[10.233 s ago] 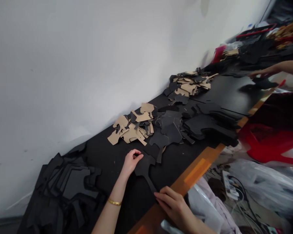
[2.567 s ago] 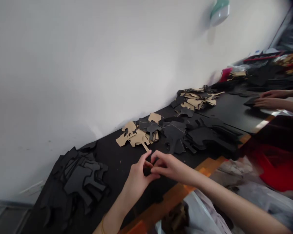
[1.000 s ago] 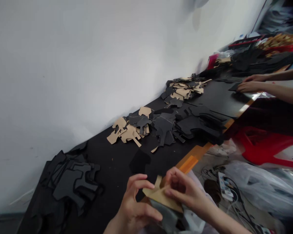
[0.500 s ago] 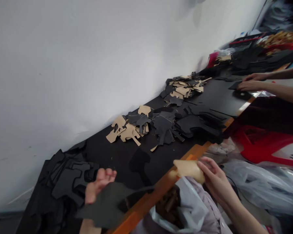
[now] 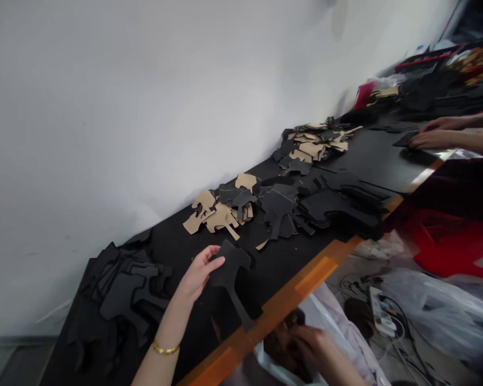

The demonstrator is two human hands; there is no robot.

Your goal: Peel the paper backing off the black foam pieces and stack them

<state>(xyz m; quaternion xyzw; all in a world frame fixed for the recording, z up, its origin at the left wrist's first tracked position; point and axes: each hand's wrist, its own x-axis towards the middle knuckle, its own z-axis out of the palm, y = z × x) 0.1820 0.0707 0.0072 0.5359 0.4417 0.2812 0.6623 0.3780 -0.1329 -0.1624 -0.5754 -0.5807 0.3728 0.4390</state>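
Observation:
My left hand (image 5: 201,272) pinches the upper left edge of a black cut-out sheet (image 5: 230,268), thumb on top. This flat piece has a wide head and a narrow tail reaching the table's orange front edge. My right hand (image 5: 314,343) is down in the mouth of a pale plastic bag (image 5: 326,316) below that edge, among brown pieces (image 5: 279,340). Its fingers are blurred and partly hidden, so their grip cannot be made out. Left of my left hand lies a pile of similar black pieces (image 5: 123,292).
Along the wall on the black table (image 5: 177,230) lie tan and black cut pieces (image 5: 221,214) and more stacks. Another person's hands (image 5: 438,134) hold a dark piece at the far right. A red stool (image 5: 446,241), clear plastic bags and a power strip (image 5: 380,311) are below.
My right hand has moved down into the bag; the tan curled piece it held is no longer seen. My left hand has turned from palm up and moved right onto a black sheet.

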